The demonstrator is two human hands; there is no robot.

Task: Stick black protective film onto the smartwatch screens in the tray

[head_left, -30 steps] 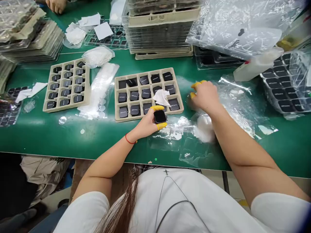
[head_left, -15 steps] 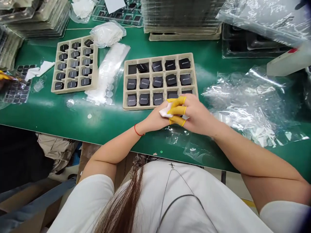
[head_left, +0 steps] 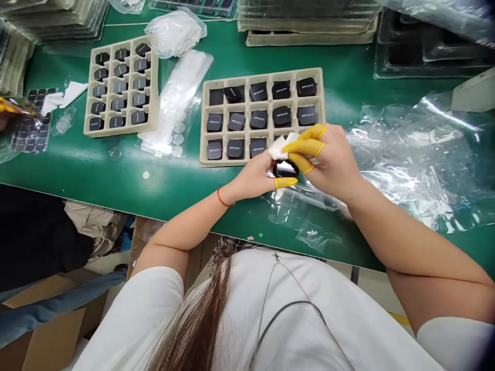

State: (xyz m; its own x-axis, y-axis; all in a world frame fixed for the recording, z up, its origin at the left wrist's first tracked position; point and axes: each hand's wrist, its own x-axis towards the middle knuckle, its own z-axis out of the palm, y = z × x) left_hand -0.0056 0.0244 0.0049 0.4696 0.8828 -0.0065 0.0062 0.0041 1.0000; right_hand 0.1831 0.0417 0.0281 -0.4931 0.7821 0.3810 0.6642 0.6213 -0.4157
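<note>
The green table [head_left: 174,188] was crowded all round: two stacks of trays at the far left, the taller pile [head_left: 62,23] and a smaller pile [head_left: 13,62] beside it, another stack [head_left: 309,20] beyond the middle, some black trays [head_left: 402,56] at the far right, and a heap of clear plastic film [head_left: 417,165] near a white bottle [head_left: 469,93]. A bag of white pads [head_left: 176,33] overlapped one corner of the left-hand tray [head_left: 154,111], and a sleeve of round stickers [head_left: 166,121] lay beside that tray. A co-worker's hand [head_left: 7,116], blurred, was by a sheet of dark squares [head_left: 31,136]. The left-hand tray held fifteen black squares [head_left: 118,104]. In the middle tray [head_left: 266,74], four showed in the far row, one of them tilted, five in the middle row and three clearly in the near row, where the right hand and cloth blocked the rest. One black watch [head_left: 285,170] was in the left hand [head_left: 251,178], just before that tray, the fingers curled around it. The right hand [head_left: 332,162], three yellow finger covers showing, pinched one white cloth [head_left: 280,148] at the watch's far edge; whether they touched could not be told.
</note>
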